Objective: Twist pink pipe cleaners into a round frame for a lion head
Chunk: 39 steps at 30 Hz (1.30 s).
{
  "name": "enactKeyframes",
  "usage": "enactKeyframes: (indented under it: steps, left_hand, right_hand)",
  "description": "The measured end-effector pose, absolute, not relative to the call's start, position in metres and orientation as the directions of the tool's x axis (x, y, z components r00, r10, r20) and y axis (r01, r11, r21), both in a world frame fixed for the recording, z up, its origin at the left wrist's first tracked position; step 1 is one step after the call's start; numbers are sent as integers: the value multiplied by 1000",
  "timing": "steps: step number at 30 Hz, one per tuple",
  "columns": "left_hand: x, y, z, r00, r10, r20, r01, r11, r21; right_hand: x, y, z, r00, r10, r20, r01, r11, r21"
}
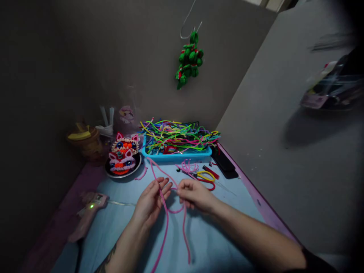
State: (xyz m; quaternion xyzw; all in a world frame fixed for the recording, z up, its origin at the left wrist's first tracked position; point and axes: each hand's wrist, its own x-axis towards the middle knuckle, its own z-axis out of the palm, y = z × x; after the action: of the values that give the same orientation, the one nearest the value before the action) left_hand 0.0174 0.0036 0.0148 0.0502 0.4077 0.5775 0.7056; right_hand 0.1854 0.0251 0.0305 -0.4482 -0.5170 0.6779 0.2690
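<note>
Long pink pipe cleaners [167, 223] run between my hands and form a loop above the blue table cover. My left hand [150, 201] is turned palm up, its thumb pressing one strand against the index finger while the other fingers stay loosely curled. With thumb and forefinger, my right hand [196, 194] pinches another part of the pink loop. One loose end hangs below the right hand, and another strand reaches past the left wrist. Beyond the right hand lie scissors [206, 185] with yellow and red handles, beside a small bunch of curled pink pieces [188, 167].
A blue tray [176, 156] heaped with colourful pipe cleaners stands at the back. Left of it, a dark bowl [139, 163] holds two fuzzy animal faces. A pink glue gun [88, 218] with a lit green light lies at left. A black phone-like object [226, 163] rests at right.
</note>
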Motion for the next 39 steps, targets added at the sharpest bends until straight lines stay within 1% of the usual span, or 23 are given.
enactKeyframes:
  steps: [3, 7, 10, 12, 14, 16, 17, 20, 23, 25, 28, 31, 33, 36, 39]
  left_hand:
    - [28, 0, 13, 1, 854, -520, -780, 326, 534]
    - [36, -5, 13, 13, 858, -513, -768, 337, 544]
    - [35, -8, 14, 42, 887, -460, -738, 338, 583]
    - [33, -9, 15, 26, 914, -405, -686, 311, 657]
    - [32, -10, 14, -2, 934, -357, -592, 286, 753]
    - [32, -10, 13, 9, 942, -336, -474, 300, 828]
    - [34, -11, 12, 31, 939, -343, -420, 324, 848]
    - [40, -13, 8, 101, 917, -386, -287, 399, 871]
    - [47, -14, 5, 131, 907, -399, -182, 418, 890]
    - [49, -15, 2, 134, 908, -396, -142, 413, 899]
    - [50, -14, 1, 137, 905, -403, -122, 419, 900]
    - [51, -14, 2, 169, 892, -419, -137, 442, 886]
    - [52, -15, 4, 180, 891, -417, -172, 446, 878]
    - [53, -15, 6, 162, 919, -359, -187, 386, 903]
    - [52, -15, 6, 137, 946, -294, -99, 309, 946]
  right_hand:
    - [173, -4, 0, -442, 817, -371, 20, -405, -914]
    - [162, -19, -19, -439, 812, -384, -31, -441, -897]
    - [163, -18, -23, -523, 760, -386, -5, -456, -890]
    - [169, -13, -21, -550, 750, -369, 52, -410, -911]
    - [179, -5, -18, -456, 831, -317, 63, -325, -943]
    - [188, 3, -14, -287, 930, -228, -23, -245, -969]
    - [192, 7, -12, -217, 958, -187, -77, -208, -975]
    - [200, 16, -10, -78, 992, -100, -228, -115, -967]
    - [203, 19, -12, -32, 998, -54, -305, -61, -950]
    - [205, 19, -12, -26, 999, -39, -297, -45, -954]
    - [208, 19, -11, 0, 1000, -16, -242, -15, -970]
    - [210, 19, -9, 9, 1000, -17, -205, -14, -979]
    - [209, 18, -8, -21, 999, -36, -184, -39, -982]
    - [203, 14, -9, -71, 996, -49, -117, -57, -991]
    - [197, 9, -11, -62, 998, 11, -31, 9, -999]
